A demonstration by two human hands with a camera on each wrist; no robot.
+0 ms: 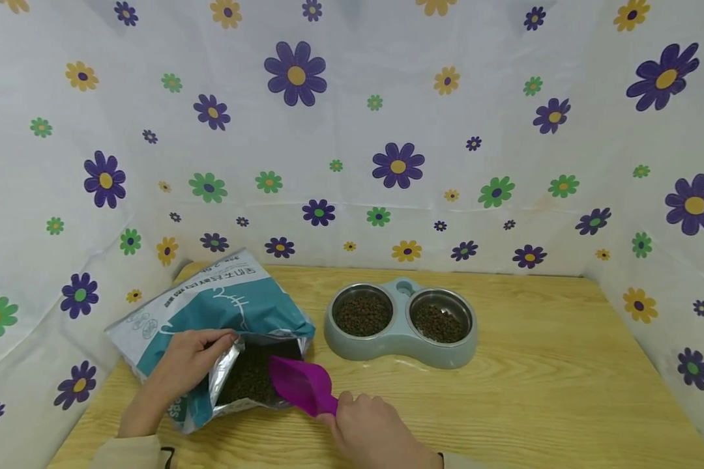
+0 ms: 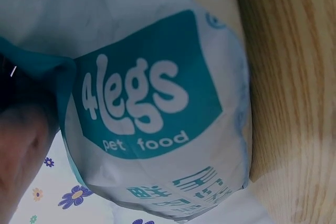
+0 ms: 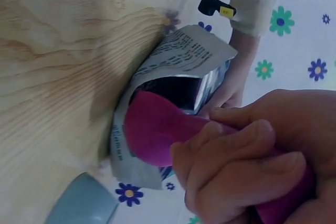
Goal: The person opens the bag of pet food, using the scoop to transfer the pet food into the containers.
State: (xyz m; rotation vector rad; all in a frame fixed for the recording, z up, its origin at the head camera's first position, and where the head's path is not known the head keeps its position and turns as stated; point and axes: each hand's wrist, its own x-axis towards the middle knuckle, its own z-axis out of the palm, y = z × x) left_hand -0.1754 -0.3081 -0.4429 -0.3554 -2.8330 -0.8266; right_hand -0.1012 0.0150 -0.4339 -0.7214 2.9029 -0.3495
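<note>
A teal and white pet food bag (image 1: 229, 303) lies on the left of the table, its mouth facing the front and showing brown kibble (image 1: 249, 378) inside. My left hand (image 1: 190, 361) pinches the upper edge of that mouth between thumb and fingers. In the left wrist view the bag's printed side (image 2: 147, 98) fills most of the picture. My right hand (image 1: 375, 426) grips the handle of a purple scoop (image 1: 302, 384), whose tip reaches into the bag's mouth. The right wrist view shows the fingers (image 3: 236, 150) curled round the handle.
Right of the bag stands a light blue double feeder (image 1: 401, 348) with two metal bowls. Kibble lies in the left bowl (image 1: 364, 316) and the right bowl (image 1: 440, 322). A flowered cloth (image 1: 352, 124) hangs behind and beside the wooden table (image 1: 540, 378).
</note>
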